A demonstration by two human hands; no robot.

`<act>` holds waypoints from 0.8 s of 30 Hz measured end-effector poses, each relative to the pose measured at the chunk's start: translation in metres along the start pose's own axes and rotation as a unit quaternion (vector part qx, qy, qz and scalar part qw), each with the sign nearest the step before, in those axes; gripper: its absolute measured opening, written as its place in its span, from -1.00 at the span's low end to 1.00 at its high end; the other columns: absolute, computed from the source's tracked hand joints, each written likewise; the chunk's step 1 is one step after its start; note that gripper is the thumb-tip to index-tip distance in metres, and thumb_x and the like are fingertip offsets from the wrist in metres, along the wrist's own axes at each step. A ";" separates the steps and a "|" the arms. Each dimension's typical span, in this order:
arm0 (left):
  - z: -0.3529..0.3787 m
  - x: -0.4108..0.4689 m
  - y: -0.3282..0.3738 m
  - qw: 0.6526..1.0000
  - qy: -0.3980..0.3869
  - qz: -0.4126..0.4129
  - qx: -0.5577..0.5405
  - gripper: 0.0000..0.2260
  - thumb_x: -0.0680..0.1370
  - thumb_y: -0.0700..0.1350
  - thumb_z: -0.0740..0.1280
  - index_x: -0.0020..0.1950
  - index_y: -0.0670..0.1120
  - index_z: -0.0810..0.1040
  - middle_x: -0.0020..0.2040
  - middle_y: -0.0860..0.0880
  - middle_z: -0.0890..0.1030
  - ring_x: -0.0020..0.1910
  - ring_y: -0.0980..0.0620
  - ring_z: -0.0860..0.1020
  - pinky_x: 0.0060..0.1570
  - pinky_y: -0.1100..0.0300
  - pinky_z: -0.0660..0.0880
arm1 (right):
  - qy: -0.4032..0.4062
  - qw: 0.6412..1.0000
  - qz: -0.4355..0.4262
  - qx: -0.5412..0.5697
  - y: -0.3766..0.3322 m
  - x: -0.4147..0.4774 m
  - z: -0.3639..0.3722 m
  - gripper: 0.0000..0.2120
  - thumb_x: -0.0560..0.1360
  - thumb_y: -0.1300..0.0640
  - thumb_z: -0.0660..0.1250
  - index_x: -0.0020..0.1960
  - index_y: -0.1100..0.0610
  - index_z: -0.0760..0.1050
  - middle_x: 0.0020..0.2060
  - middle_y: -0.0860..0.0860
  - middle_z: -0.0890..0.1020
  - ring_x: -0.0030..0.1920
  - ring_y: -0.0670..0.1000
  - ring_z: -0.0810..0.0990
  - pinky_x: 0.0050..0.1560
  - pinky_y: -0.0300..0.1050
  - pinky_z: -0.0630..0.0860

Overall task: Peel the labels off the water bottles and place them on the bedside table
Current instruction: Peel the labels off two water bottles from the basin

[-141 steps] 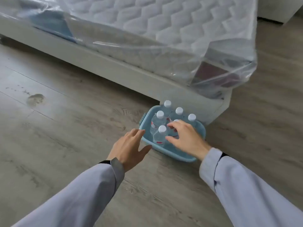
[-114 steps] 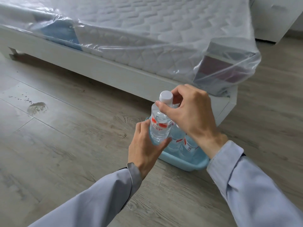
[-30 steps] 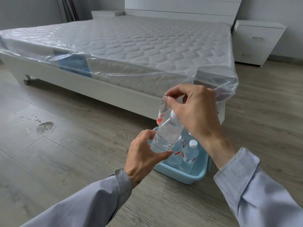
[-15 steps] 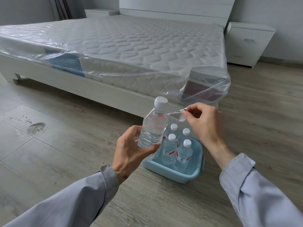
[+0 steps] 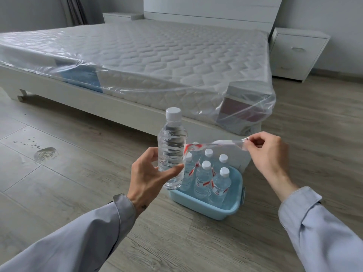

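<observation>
My left hand (image 5: 149, 174) grips a clear water bottle (image 5: 172, 148) with a white cap, held upright above the floor. My right hand (image 5: 267, 156) pinches the free end of its red and white label (image 5: 214, 144), which stretches as a strip from the bottle's right side to my fingers. One end of the label still clings to the bottle. Below, a light blue basin (image 5: 212, 207) on the floor holds several more capped bottles (image 5: 204, 177) with labels on. A white bedside table (image 5: 296, 54) stands at the far right, beside the bed's head.
A white bed (image 5: 137, 61) with a plastic-wrapped mattress fills the middle, its corner just behind the basin. A second bedside table (image 5: 121, 16) stands at the far left of the headboard. Grey wood floor lies all around, with a smudge (image 5: 46, 154) at left.
My right hand has pulled away to the right, stretching the label out from the bottle into a long strip. The bottle now stands upright in my left hand.
</observation>
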State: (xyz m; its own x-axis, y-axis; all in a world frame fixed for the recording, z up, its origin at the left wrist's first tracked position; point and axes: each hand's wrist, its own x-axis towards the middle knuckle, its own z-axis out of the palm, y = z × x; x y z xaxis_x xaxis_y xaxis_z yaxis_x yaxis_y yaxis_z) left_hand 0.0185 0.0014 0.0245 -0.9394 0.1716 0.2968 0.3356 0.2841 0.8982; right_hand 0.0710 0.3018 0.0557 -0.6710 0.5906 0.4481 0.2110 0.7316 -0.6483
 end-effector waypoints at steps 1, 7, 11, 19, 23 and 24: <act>-0.002 0.000 -0.003 1.000 0.003 -0.006 -0.001 -0.56 0.33 0.00 0.70 0.12 -0.05 0.65 0.00 0.12 0.74 0.02 0.27 0.69 -0.02 0.41 0.63 | 0.006 1.000 0.003 -0.003 0.004 0.001 -0.003 -0.96 0.50 0.18 0.52 -0.12 0.13 0.71 -0.31 0.01 0.70 -0.27 0.05 0.65 -0.15 -0.17 0.46; -0.010 -0.008 -0.021 0.999 -0.004 -0.031 0.006 -0.50 0.24 0.13 0.66 0.07 0.02 0.60 0.02 0.14 0.71 0.05 0.33 0.66 -0.07 0.50 0.58 | -0.022 0.999 0.042 -0.007 0.027 -0.004 -0.011 -0.97 0.50 0.23 0.52 -0.11 0.13 0.71 -0.27 0.03 0.73 -0.27 0.02 0.65 -0.22 -0.19 0.55; -0.010 -0.014 -0.037 0.999 -0.011 -0.043 0.009 -0.47 0.26 0.12 0.67 0.13 -0.02 0.61 0.06 0.10 0.72 0.10 0.19 0.69 0.01 0.34 0.66 | -0.150 0.981 0.101 0.064 0.036 -0.016 -0.009 -0.91 0.49 0.27 0.53 -0.15 0.11 0.70 -0.30 -0.04 0.72 -0.31 -0.05 0.66 -0.33 -0.35 0.50; 0.008 -0.042 -0.083 0.994 -0.031 -0.101 0.015 -0.52 0.33 -0.10 0.72 0.16 -0.07 0.62 0.10 0.01 0.74 0.12 -0.01 0.72 0.20 -0.05 0.66 | -0.345 0.918 0.196 0.013 0.085 -0.061 -0.017 -0.86 0.45 0.29 0.50 -0.23 0.10 0.74 -0.37 0.04 0.74 -0.42 -0.12 0.60 -0.33 -0.26 0.49; 0.021 -0.059 -0.107 0.992 -0.036 -0.103 0.064 -0.53 0.32 -0.07 0.72 0.12 -0.06 0.61 0.06 0.01 0.73 0.08 -0.04 0.69 0.07 -0.08 0.65 | -0.359 0.902 0.236 -0.047 0.110 -0.088 -0.006 -0.84 0.39 0.26 0.45 -0.31 0.06 0.71 -0.41 0.03 0.70 -0.39 -0.04 0.55 -0.25 -0.16 0.44; 0.024 -0.063 -0.113 0.991 -0.038 -0.110 0.065 -0.53 0.32 -0.07 0.72 0.12 -0.05 0.61 0.06 0.00 0.72 0.07 -0.07 0.68 0.05 -0.09 0.64 | -0.357 0.898 0.252 -0.050 0.116 -0.093 -0.003 -0.85 0.38 0.25 0.45 -0.31 0.07 0.71 -0.45 -0.01 0.68 -0.39 -0.03 0.55 -0.24 -0.15 0.43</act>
State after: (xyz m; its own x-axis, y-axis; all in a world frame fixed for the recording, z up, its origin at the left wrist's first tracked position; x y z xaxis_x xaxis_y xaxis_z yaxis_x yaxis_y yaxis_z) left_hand 0.0415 -0.0185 -0.1031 -0.9845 0.1610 0.0692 0.1345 0.4412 0.8873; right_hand 0.1601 0.3332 -0.0592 -0.7495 0.5125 -0.4191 0.6548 0.4805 -0.5834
